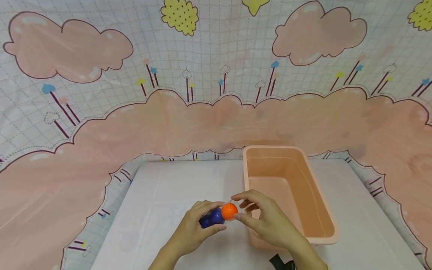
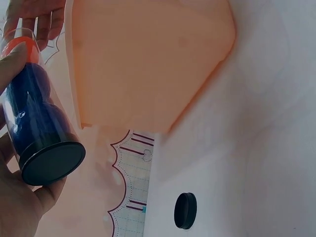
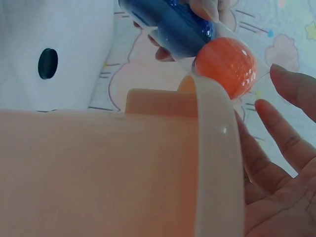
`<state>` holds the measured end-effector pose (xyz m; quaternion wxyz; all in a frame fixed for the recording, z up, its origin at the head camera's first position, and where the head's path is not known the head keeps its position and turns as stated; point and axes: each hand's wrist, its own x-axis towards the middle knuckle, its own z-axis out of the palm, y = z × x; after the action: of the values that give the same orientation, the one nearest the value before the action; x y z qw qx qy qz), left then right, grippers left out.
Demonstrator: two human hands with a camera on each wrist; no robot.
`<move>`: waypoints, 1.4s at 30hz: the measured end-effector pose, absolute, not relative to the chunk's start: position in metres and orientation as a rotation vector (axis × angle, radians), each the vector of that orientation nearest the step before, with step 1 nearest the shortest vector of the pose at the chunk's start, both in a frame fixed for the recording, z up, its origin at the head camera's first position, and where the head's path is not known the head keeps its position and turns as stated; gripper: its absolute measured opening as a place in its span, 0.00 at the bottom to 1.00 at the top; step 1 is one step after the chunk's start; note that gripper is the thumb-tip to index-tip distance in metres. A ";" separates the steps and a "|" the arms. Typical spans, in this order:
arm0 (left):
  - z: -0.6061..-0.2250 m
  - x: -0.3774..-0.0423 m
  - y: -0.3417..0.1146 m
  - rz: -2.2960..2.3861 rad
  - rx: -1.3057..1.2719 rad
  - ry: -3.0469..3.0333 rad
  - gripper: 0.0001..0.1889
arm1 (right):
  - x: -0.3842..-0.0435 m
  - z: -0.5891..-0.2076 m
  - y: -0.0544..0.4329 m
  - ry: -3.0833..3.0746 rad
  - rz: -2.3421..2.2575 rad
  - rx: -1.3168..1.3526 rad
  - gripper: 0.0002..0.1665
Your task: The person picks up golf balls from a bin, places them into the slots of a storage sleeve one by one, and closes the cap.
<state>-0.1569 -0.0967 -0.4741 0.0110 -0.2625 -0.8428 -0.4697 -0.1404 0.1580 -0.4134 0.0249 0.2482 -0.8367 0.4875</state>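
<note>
My left hand (image 1: 190, 225) grips a clear plastic tube (image 2: 61, 121) around its side, fingers above and thumb below in the head view. Dark blue balls (image 1: 212, 218) fill the lower part of the tube. An orange ball (image 1: 229, 211) sits at its uncapped end, and a black cap (image 2: 53, 163) closes the other. My right hand (image 1: 266, 217) is at the uncapped end, its fingers spread and loosely bent. In the right wrist view its thumb tip (image 3: 280, 74) is right at the tube's rim. A loose black cap (image 2: 185, 211) stands on edge on the table.
A peach plastic basin (image 1: 248, 165) stands on the white table (image 1: 162, 191), beyond and under my right hand. Part of a black object (image 1: 281, 262) shows at the bottom edge, by my right forearm. Behind the table hangs a cloud-patterned cloth (image 1: 202, 123).
</note>
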 end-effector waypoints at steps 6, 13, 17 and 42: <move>-0.474 -0.156 -0.098 -1.458 -0.813 -2.633 0.27 | -0.140 -0.414 0.156 -2.593 1.508 0.771 0.20; -0.476 -0.156 -0.102 -1.440 -0.774 -2.643 0.27 | -0.140 -0.414 0.153 -2.619 1.514 0.756 0.20; -0.477 -0.156 -0.104 -1.448 -0.752 -2.641 0.27 | -0.140 -0.415 0.150 -2.625 1.526 0.746 0.20; -0.504 -0.147 -0.130 -1.490 -0.576 -2.534 0.29 | -0.139 -0.432 0.120 -2.588 1.493 0.806 0.24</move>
<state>-0.1470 -0.1299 -0.5038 0.0729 -0.1916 -0.8437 -0.4961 -0.1392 0.1198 -0.4322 0.0238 0.2605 -0.8361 0.4823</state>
